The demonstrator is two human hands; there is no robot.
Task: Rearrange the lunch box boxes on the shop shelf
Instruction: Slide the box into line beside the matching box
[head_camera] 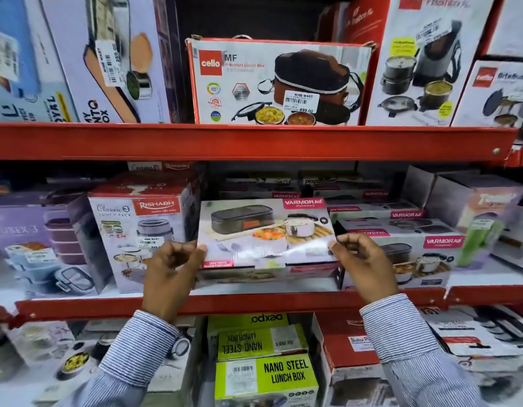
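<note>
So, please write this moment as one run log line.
step: reposition Varmora box | left hand: holds left edge | right hand: holds right edge | place: middle shelf

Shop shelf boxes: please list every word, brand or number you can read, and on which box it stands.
"cello", "MF", "NINE MART", "899.00": red-edged box, top shelf.
"RISHABH", "Classic 3 LUNCH PACK": Rishabh box, middle shelf.
"VARMORA": box held by left hand and right hand.
"VARMORA": stacked boxes at its right.
"NANO STEEL LUNCH BOX": green box, bottom shelf.
"pexpo": upside down on green box behind it.
Other price stickers and small print: too blurred.
</note>
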